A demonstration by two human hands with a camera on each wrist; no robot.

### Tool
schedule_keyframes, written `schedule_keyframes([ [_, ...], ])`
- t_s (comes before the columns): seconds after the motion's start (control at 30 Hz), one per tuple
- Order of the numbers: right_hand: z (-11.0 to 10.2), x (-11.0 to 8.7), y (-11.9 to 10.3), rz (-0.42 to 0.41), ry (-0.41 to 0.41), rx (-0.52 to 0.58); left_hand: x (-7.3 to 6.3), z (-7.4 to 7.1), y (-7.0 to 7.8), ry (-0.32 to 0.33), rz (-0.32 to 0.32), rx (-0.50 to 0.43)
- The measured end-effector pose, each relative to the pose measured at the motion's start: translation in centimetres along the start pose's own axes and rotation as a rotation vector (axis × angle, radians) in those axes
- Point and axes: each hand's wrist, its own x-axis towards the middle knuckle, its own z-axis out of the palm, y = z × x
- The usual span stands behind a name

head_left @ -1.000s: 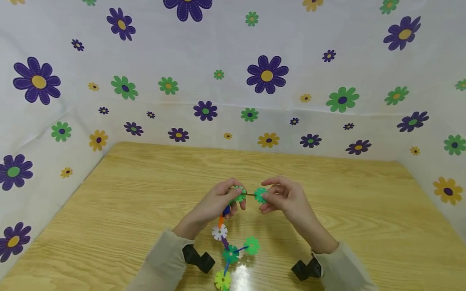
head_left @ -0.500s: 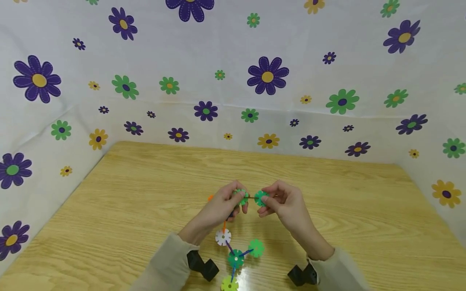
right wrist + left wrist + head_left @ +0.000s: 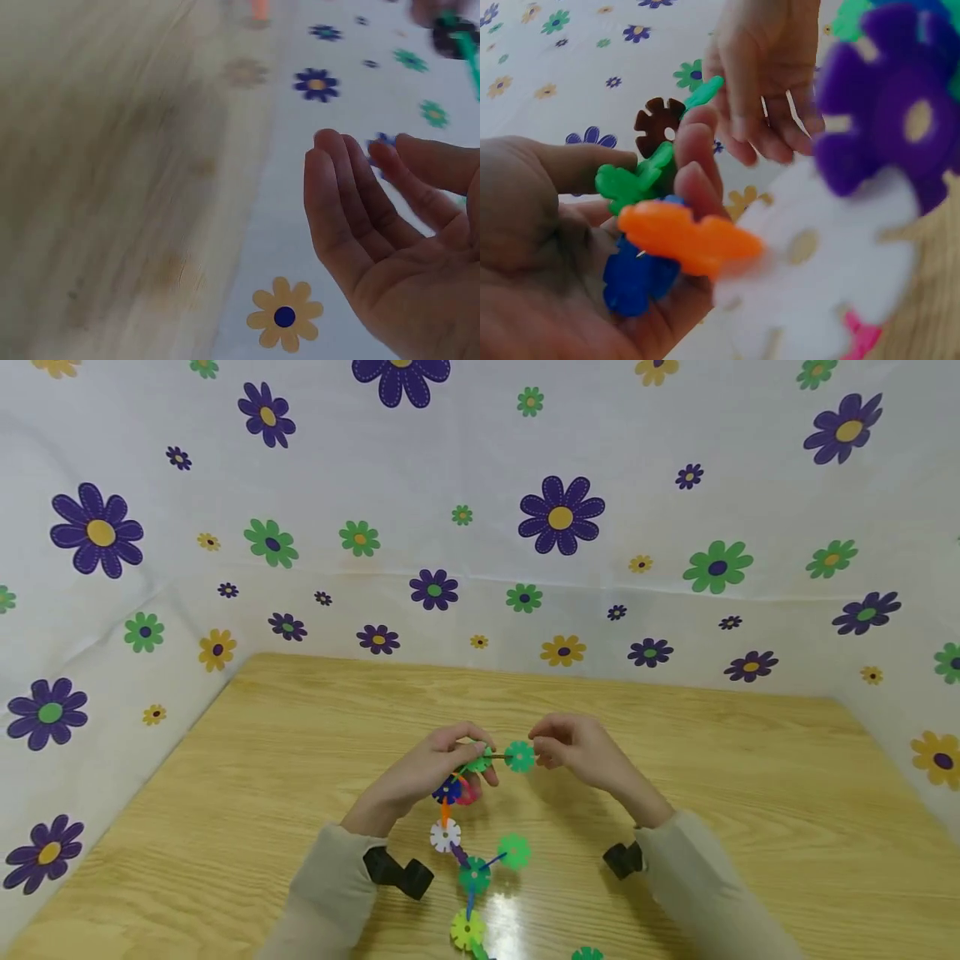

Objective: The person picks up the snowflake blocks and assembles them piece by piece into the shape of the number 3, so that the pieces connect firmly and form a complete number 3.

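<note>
My left hand (image 3: pixel 420 770) pinches a green notched plastic disc (image 3: pixel 477 760) between thumb and fingers. Joined to it, a brown disc (image 3: pixel 654 124) leads to a teal disc (image 3: pixel 519 757) at the chain's right end. From the held part the chain hangs through a blue disc (image 3: pixel 447 791), an orange disc (image 3: pixel 682 236) and a white disc (image 3: pixel 446 836). Lower come a purple disc (image 3: pixel 874 124), a dark green disc (image 3: pixel 474 877) with a light green disc (image 3: pixel 514 852) branching off, and a yellow-green disc (image 3: pixel 467 929). Just right of the teal disc, my right hand (image 3: pixel 588 758) has bent, relaxed fingers holding nothing.
A wooden table (image 3: pixel 315 718) lies beneath, with a flower-printed white cloth (image 3: pixel 480 460) behind and at the sides. Another teal disc (image 3: pixel 587 953) shows at the bottom edge. Black wrist devices (image 3: pixel 397 872) sit on both sleeves.
My right hand has let go of the teal disc and drawn slightly away to the right. The left hand has shifted a little left with the chain.
</note>
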Motion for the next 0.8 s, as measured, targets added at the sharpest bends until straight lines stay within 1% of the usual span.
schedule_keyframes([
  [0.07, 0.6, 1.7, 0.4, -0.041, -0.057, -0.16, -0.3, -0.5, -0.1, 0.005, -0.001, 0.021],
  [0.13, 1.5, 3.3, 0.6, -0.103, -0.125, -0.282, -0.4, -0.8, -0.1, 0.006, 0.001, 0.044],
  [0.23, 3.0, 4.8, 0.8, -0.19, -0.234, -0.387, -0.4, -1.0, -0.1, 0.002, 0.019, 0.083],
  [0.3, 4.0, 5.4, 0.7, -0.212, -0.283, -0.441, -0.3, -1.2, -0.1, 0.001, 0.031, 0.097],
  [0.33, 4.3, 5.4, 0.6, -0.202, -0.293, -0.462, -0.2, -1.1, -0.1, -0.001, 0.038, 0.098],
  [0.4, 4.8, 5.4, 0.4, -0.178, -0.309, -0.494, -0.1, -1.1, 0.0, -0.005, 0.044, 0.084],
  [0.47, 5.2, 5.2, 0.1, -0.123, -0.312, -0.491, -0.1, -1.1, 0.1, -0.006, 0.046, 0.073],
  [0.53, 5.4, 5.0, -0.1, -0.091, -0.303, -0.473, -0.1, -1.1, 0.2, -0.006, 0.044, 0.063],
  [0.63, 5.4, 4.8, -0.2, -0.083, -0.295, -0.468, -0.2, -1.1, 0.2, -0.004, 0.058, 0.06],
  [0.8, 5.3, 4.4, -0.3, -0.06, -0.302, -0.424, -0.3, -1.0, 0.1, 0.028, 0.06, 0.074],
])
